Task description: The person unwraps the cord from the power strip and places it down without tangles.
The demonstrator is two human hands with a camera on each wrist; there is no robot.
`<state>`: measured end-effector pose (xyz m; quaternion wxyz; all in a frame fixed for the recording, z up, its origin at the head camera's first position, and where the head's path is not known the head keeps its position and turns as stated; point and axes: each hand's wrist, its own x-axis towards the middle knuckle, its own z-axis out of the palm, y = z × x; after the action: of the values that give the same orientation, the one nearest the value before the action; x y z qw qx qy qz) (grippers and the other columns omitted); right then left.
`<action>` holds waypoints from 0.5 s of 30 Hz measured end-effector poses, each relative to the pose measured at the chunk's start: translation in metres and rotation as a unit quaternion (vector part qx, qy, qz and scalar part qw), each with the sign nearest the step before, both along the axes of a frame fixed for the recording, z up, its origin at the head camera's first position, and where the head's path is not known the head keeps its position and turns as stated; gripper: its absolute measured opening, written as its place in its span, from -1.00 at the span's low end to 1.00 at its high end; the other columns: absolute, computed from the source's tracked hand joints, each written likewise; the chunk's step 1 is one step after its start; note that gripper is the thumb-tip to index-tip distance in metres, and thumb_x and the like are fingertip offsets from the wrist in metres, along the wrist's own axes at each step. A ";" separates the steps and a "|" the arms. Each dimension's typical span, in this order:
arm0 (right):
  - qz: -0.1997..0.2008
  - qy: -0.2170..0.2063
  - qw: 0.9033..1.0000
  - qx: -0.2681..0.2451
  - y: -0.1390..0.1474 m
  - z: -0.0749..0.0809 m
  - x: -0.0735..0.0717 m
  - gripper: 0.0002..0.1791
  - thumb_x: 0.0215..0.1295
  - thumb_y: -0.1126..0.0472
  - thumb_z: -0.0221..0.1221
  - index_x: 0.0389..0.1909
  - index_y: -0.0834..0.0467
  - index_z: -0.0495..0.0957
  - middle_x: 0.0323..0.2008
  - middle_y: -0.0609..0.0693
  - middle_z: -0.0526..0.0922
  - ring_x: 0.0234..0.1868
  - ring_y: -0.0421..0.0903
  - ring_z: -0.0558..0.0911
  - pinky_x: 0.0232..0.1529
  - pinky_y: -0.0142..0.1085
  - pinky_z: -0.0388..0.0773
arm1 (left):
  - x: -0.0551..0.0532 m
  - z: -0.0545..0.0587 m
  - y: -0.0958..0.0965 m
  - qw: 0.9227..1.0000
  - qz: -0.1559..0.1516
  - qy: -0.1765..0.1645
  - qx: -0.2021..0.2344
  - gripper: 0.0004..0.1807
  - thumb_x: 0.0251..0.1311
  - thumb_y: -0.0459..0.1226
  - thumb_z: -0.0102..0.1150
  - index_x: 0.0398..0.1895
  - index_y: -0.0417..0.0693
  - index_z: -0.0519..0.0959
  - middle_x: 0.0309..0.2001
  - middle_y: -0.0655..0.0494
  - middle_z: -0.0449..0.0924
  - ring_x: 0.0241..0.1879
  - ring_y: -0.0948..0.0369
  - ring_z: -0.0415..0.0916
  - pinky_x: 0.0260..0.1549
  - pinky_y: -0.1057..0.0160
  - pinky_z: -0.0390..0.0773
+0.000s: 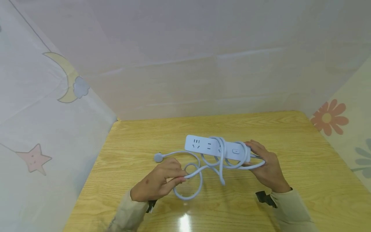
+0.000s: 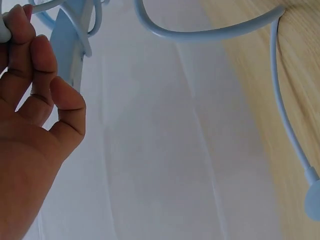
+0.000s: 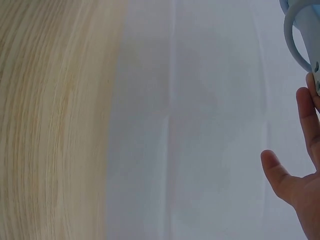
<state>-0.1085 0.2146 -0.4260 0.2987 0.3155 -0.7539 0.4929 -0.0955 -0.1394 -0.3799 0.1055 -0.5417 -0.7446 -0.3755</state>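
A white power strip (image 1: 203, 145) is held up over the wooden table, tilted, with its sockets and switch facing up. Its thick cord (image 1: 195, 174) wraps in loops around the strip's switch half. My right hand (image 1: 269, 169) grips the strip by its switch end, where the cord comes out. Between thumb and fingertips, my left hand (image 1: 162, 178) pinches a stretch of cord to the left of the strip. From there the slack curls on the table and runs to a round plug (image 1: 158, 157). The left wrist view shows the plug (image 2: 314, 202) at the right edge.
The wooden table (image 1: 139, 135) carries the plug and loose cord. A pale sheet wall (image 1: 185, 90) rises behind its far edge, and printed walls stand at both sides. Black straps (image 1: 265, 198) hang at the cuffs.
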 end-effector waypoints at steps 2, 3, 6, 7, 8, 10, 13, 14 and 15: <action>-0.001 0.007 1.000 -0.003 0.000 -0.001 -0.001 -0.29 0.26 -0.13 0.28 0.03 0.49 0.57 0.01 -0.09 0.70 0.17 -0.25 0.57 0.36 -0.31 0.24 | 0.000 -0.001 0.001 1.000 -0.001 -0.005 -0.014 -0.88 0.42 -0.31 0.15 -0.19 -0.05 0.69 -0.40 0.22 0.48 -0.29 0.27 0.39 -0.15 0.36 0.41; -0.001 0.009 1.000 -0.002 0.000 -0.001 -0.002 -0.30 0.26 -0.13 0.28 0.03 0.49 0.57 0.01 -0.09 0.70 0.16 -0.26 0.57 0.37 -0.30 0.23 | 0.001 -0.002 0.002 1.000 -0.002 -0.007 -0.021 -0.89 0.40 -0.32 0.16 -0.19 -0.05 0.69 -0.39 0.23 0.49 -0.29 0.28 0.39 -0.15 0.36 0.41; -0.002 0.004 1.000 0.005 0.000 0.000 -0.002 -0.31 0.27 -0.13 0.28 0.04 0.47 0.57 0.00 -0.10 0.70 0.16 -0.26 0.57 0.38 -0.26 0.22 | 0.002 -0.002 0.003 0.999 -0.003 -0.011 -0.042 -0.90 0.40 -0.32 0.16 -0.20 -0.02 0.68 -0.37 0.25 0.49 -0.27 0.30 0.38 -0.16 0.40 0.40; -0.002 0.000 1.000 0.008 0.001 0.000 -0.002 -0.31 0.27 -0.14 0.28 0.04 0.46 0.57 0.00 -0.11 0.70 0.17 -0.27 0.56 0.39 -0.26 0.21 | 0.003 -0.002 0.004 0.999 -0.002 -0.008 -0.050 -0.90 0.41 -0.31 0.16 -0.20 -0.01 0.67 -0.36 0.26 0.49 -0.27 0.30 0.38 -0.15 0.40 0.39; -0.003 -0.005 1.000 0.013 0.001 0.001 -0.001 -0.31 0.27 -0.14 0.27 0.05 0.44 0.57 0.01 -0.12 0.69 0.18 -0.27 0.55 0.39 -0.25 0.20 | 0.004 -0.001 0.004 0.999 -0.004 -0.007 -0.054 -0.90 0.41 -0.31 0.15 -0.19 0.00 0.67 -0.36 0.27 0.50 -0.26 0.31 0.38 -0.15 0.40 0.39; -0.005 -0.014 1.000 0.021 0.002 0.000 -0.001 -0.31 0.27 -0.15 0.27 0.06 0.43 0.57 0.01 -0.12 0.69 0.17 -0.29 0.55 0.40 -0.25 0.20 | 0.005 0.000 0.004 0.998 -0.007 -0.002 -0.058 -0.88 0.43 -0.28 0.13 -0.19 0.01 0.67 -0.34 0.27 0.51 -0.25 0.32 0.39 -0.12 0.40 0.39; -0.008 -0.025 0.999 0.027 0.003 0.000 0.000 -0.30 0.27 -0.17 0.26 0.07 0.42 0.57 0.01 -0.13 0.69 0.18 -0.30 0.54 0.40 -0.24 0.20 | 0.007 0.002 0.004 0.998 -0.015 0.005 -0.059 -0.87 0.45 -0.27 0.10 -0.20 0.02 0.66 -0.34 0.28 0.53 -0.24 0.32 0.40 -0.10 0.39 0.40; -0.010 -0.028 0.999 0.029 0.004 -0.001 0.000 -0.29 0.26 -0.18 0.26 0.07 0.42 0.57 0.01 -0.13 0.68 0.18 -0.31 0.54 0.40 -0.24 0.20 | 0.007 0.003 0.004 0.998 -0.017 0.006 -0.058 -0.87 0.45 -0.27 0.10 -0.20 0.02 0.66 -0.34 0.28 0.53 -0.23 0.32 0.41 -0.09 0.39 0.40; -0.010 -0.031 0.999 0.029 0.004 -0.001 0.000 -0.29 0.26 -0.18 0.26 0.07 0.42 0.57 0.02 -0.13 0.68 0.18 -0.31 0.53 0.40 -0.24 0.19 | 0.008 0.004 0.004 0.998 -0.020 0.008 -0.057 -0.87 0.45 -0.27 0.10 -0.20 0.02 0.66 -0.34 0.28 0.53 -0.23 0.32 0.41 -0.09 0.38 0.40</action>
<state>-0.1082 0.2185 -0.4271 0.2709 0.3011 -0.7800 0.4771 -0.0875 -0.1357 -0.3763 0.0729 -0.5644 -0.7530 -0.3305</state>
